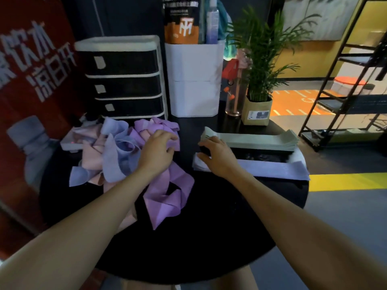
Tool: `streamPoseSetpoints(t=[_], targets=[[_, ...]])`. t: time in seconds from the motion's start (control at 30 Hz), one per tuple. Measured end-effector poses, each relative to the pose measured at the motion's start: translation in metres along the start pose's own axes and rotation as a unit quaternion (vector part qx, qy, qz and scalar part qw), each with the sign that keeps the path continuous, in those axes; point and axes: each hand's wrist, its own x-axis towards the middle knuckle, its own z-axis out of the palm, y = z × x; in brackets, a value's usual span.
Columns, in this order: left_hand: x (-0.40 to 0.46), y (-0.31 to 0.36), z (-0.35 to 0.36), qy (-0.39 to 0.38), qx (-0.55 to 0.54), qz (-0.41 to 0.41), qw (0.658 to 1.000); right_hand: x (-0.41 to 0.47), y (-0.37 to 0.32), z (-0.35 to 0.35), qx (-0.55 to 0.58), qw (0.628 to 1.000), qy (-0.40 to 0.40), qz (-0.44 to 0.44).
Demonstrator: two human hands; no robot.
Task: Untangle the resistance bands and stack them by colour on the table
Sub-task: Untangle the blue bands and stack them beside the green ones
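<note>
On the table (188, 237), left hand (156, 151) grips purple band (167, 197)

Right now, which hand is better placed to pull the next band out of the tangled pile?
Probably the left. The left hand already lies on the tangled pile, fingers curled into a purple band. The right hand rests across the table on the sorted stacks.

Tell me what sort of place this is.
Probably a gym or fitness studio's front area: resistance bands piled on a round black table, a metal rack, and marked orange flooring behind.
</note>
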Motion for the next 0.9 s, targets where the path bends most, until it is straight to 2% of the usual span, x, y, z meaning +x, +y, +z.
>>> streamPoseSetpoints(t=[0.17, 0.33, 0.5, 0.77, 0.9], targets=[[-0.013, -0.027, -0.044, 0.041, 0.022, 0.018, 0.999, 0.03, -0.057, 0.029, 0.068, 0.996, -0.038, -0.053], [-0.022, -0.063, -0.069, 0.071, 0.073, -0.047, 0.994, 0.042, -0.101, 0.056, 0.084, 0.988, -0.059, -0.115], [-0.031, -0.08, -0.076, 0.054, 0.044, -0.062, 0.996, 0.049, -0.123, 0.068, 0.118, 0.987, -0.078, -0.075], [-0.029, -0.077, -0.08, 0.02, -0.012, -0.079, 0.997, 0.055, -0.127, 0.056, 0.172, 0.983, -0.014, -0.055], [-0.024, -0.06, -0.087, 0.031, -0.035, -0.029, 0.998, 0.063, -0.132, 0.023, 0.217, 0.974, 0.016, -0.06]])
